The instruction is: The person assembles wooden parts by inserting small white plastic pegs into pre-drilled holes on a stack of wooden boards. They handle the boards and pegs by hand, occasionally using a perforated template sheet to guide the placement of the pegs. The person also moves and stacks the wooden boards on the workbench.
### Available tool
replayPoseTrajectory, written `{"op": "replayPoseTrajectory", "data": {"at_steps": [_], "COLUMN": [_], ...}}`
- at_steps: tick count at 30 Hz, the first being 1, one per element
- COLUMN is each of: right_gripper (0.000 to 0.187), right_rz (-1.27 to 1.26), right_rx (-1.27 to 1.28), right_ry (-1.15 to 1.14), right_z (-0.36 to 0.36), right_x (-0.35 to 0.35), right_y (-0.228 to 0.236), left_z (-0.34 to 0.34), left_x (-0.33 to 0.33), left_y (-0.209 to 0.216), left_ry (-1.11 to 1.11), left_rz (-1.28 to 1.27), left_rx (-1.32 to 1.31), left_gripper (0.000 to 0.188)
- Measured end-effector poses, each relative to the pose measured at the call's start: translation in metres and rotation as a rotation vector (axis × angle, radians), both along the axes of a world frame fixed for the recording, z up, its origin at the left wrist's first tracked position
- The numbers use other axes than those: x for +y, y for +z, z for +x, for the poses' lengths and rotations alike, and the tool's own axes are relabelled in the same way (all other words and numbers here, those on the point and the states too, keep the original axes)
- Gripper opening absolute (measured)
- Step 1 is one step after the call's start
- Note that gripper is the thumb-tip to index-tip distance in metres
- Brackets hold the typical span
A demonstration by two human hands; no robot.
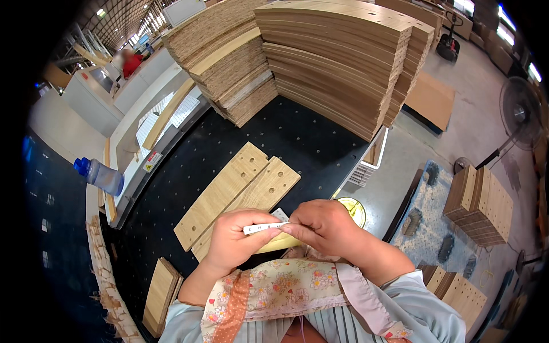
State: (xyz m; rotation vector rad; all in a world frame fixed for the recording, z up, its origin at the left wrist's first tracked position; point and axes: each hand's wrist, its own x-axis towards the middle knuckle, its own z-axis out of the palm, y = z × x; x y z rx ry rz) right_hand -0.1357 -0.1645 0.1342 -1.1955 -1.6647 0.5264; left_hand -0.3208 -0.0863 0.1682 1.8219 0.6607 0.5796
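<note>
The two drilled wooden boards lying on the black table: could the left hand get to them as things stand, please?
Probably yes. The left hand hovers right over the near ends of the wooden boards with nothing between, but its fingers are pinching a small white strip together with the right hand, so it would need freeing first.

Both hands, left hand and right hand, pinch a small white strip above two drilled wooden boards lying on the black worktable, near its front edge.

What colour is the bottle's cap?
Blue; the bottle lies at the left of the head view.
</note>
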Motion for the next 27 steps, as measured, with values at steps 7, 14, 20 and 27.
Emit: {"op": "replayPoseTrajectory", "data": {"at_steps": [7,14,20,27], "right_gripper": [0.014,0.01,0.014,0.017], "right_rz": [-0.225,-0.375,-0.401,-0.364], "right_rx": [0.236,0.539,0.683,0.89], "right_ry": [0.048,0.11,0.129,0.202], "right_z": [0.007,0.019,0.025,0.04], "right_x": [-0.005,-0.004,-0.005,-0.003], "right_y": [0.004,-0.009,-0.013,-0.026], "left_z": [-0.005,-0.002,-0.001,0.007], "left_x": [0.001,-0.001,-0.006,-0.006], "left_y": [-0.005,-0.003,-0.005,-0.003], "left_ry": [0.04,0.07,0.135,0.172], "left_rz": [0.035,0.199,0.21,0.266], "left_rx": [-0.013,-0.013,0.021,-0.018], "left_gripper": [0.007,0.006,0.005,0.006]}}
